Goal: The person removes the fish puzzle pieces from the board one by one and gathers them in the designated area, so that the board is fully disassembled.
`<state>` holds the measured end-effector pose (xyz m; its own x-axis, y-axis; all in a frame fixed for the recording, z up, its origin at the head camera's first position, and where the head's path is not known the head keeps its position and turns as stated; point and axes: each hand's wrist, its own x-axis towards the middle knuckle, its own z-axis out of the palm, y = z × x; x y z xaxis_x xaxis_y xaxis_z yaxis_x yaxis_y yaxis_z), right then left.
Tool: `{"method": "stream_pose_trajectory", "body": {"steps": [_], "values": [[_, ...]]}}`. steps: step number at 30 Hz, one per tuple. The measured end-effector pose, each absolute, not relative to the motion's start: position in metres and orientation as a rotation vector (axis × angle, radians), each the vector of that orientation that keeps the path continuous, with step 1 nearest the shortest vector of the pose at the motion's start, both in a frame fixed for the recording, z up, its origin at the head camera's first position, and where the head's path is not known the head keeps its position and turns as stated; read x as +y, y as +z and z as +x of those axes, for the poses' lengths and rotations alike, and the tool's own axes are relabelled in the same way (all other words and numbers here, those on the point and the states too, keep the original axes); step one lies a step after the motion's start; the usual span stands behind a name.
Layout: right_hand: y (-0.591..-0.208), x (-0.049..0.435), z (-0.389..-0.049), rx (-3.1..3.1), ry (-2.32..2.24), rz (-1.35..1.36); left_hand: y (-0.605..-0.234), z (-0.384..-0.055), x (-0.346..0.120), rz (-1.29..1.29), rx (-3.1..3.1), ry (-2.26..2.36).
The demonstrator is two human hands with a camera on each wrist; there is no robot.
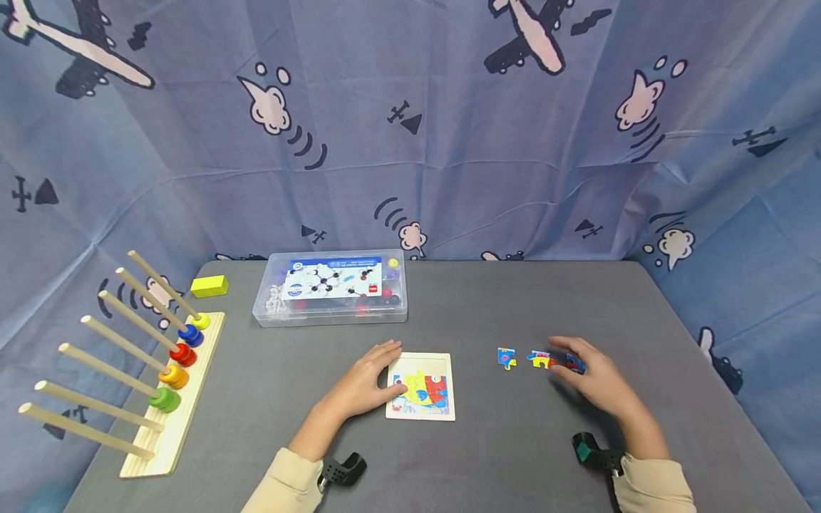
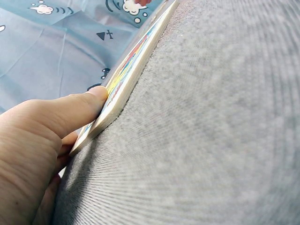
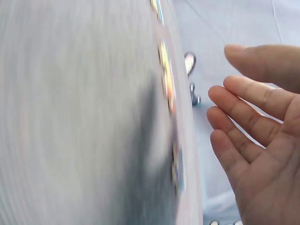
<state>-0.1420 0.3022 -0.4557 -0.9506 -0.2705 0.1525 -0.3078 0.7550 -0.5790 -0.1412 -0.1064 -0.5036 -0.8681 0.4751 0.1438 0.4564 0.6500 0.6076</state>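
A square wooden puzzle board (image 1: 420,416) with a yellow, red and blue picture lies flat in front of me. My left hand (image 1: 367,381) rests at its left side, the thumb laid on its face and the fairly straight fingers along the upper left edge. In the left wrist view, the thumb tip touches the puzzle board (image 2: 136,65) near its edge. My right hand (image 1: 596,381) hovers around a dark blue puzzle piece (image 1: 575,363), thumb and fingers apart. Left of it lie a yellow and red puzzle piece (image 1: 541,359) and a blue and yellow puzzle piece (image 1: 507,358).
Behind the board lies a clear plastic case (image 1: 330,317) of molecule model parts. At the left stands a wooden peg stand (image 1: 157,456) with coloured rings, and a yellow block (image 1: 209,286) sits behind it. A patterned curtain (image 1: 410,142) hangs behind the grey table (image 1: 500,456).
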Motion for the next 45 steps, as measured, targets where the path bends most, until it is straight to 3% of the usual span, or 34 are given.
{"method": "stream_pose_trajectory", "body": {"steps": [25,45], "values": [[-0.457,0.151,-0.143,-2.794,1.243,0.927,-0.496,-0.134,-0.114,0.862,2.808,0.929],[-0.47,0.094,-0.133,-2.872,1.206,1.036,-0.506,-0.111,-0.108,0.821,2.868,1.03]]}}
